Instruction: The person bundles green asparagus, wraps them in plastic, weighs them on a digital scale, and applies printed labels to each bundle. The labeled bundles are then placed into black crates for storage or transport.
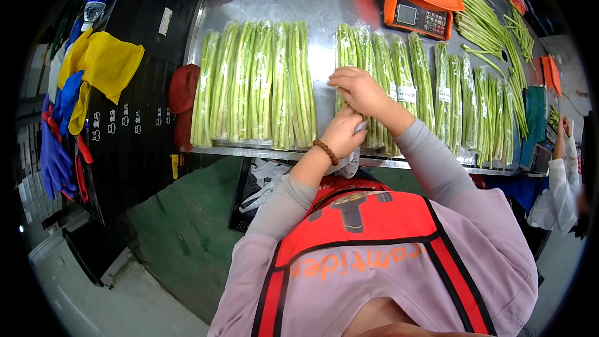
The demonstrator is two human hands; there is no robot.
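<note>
Wrapped bundles of long green stalks, seemingly asparagus [252,84], lie side by side on a steel table [323,56]. A second row of wrapped stalks [423,84] lies to the right, several with white labels. My right hand [360,91] rests across the leftmost bundle of that row, palm down. My left hand [341,132], with a beaded bracelet at the wrist, is just below it, its thumb and fingers closed on a strip of white labels [352,161] that hangs over the table's front edge. The fingertips of both hands are partly hidden.
An orange digital scale [416,14] stands at the back, with loose stalks [482,32] right of it. Yellow [100,61] and purple gloves [54,154] hang at the left near red-handled scissors [82,168]. A dark crate [241,196] sits below the table edge. Another person's sleeve [557,192] shows far right.
</note>
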